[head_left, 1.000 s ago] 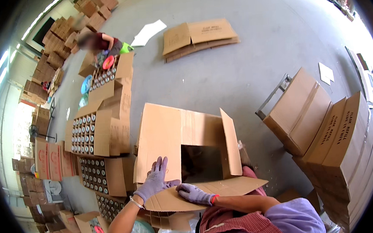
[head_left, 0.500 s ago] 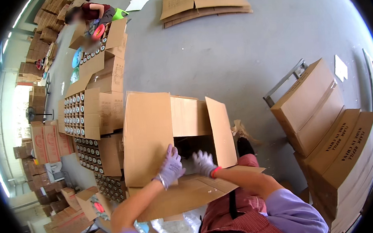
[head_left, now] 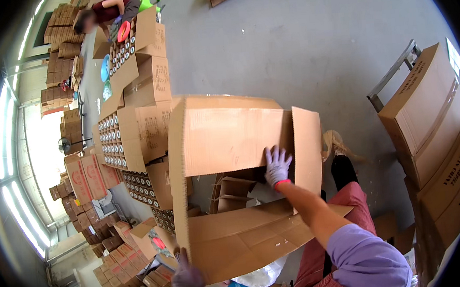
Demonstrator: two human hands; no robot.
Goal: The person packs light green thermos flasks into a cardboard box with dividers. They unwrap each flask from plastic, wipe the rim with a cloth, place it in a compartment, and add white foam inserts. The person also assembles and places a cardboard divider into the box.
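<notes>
A large brown cardboard carton (head_left: pixel 235 138) lies before me with its flaps spread. My right hand (head_left: pixel 278 167), in a pale purple knit glove with a red band at the wrist, rests fingers apart against the inner face of the far flap, close to the right flap (head_left: pixel 307 154). Blurred at the lower left, my left hand (head_left: pixel 188 283), also gloved, is beside the bottom end of the narrow left flap (head_left: pixel 181 199); its grip does not show clearly. Through the opening, cardboard divider pieces (head_left: pixel 235 188) are visible. The near flap (head_left: pixel 241 237) slopes toward me.
Left stands a row of open cartons (head_left: pixel 113 140) filled with cans in divider cells. A person (head_left: pixel 111 11) sits at its far end by a red bowl (head_left: pixel 123 31). Closed cartons (head_left: pixel 419 100) and a metal cart handle (head_left: pixel 392 75) are right. Clear plastic (head_left: pixel 261 273) lies below the near flap.
The left flap has swung up to stand edge-on, uncovering more of the opening. My left hand has moved down and left; my right hand has moved up onto the far flap. The view has shifted.
</notes>
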